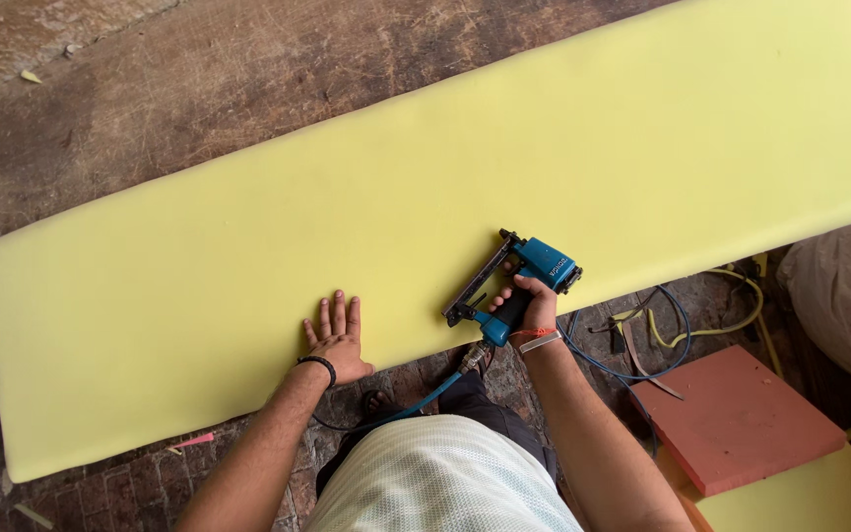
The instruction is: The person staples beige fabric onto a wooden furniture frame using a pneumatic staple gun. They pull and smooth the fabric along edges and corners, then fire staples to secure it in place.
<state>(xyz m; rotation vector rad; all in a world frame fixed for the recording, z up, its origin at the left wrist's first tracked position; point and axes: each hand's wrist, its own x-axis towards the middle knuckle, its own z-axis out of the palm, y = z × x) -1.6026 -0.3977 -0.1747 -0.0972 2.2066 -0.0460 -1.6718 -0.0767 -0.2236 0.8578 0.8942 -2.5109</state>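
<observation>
- Left hand (335,340) lies flat, fingers spread, on the soft, light yellow foam slab (425,227).
- Right hand (529,303) grips the rigid blue pneumatic stapler (512,278) by its handle.

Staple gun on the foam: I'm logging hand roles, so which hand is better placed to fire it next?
Likely the right hand: it already grips the blue staple gun at the yellow foam sheet edge. The left hand lies flat on the foam.

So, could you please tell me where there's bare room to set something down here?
The yellow foam sheet is bare left of the left hand and beyond the staple gun in the right hand. It is crowded by the hoses and red block.
</observation>
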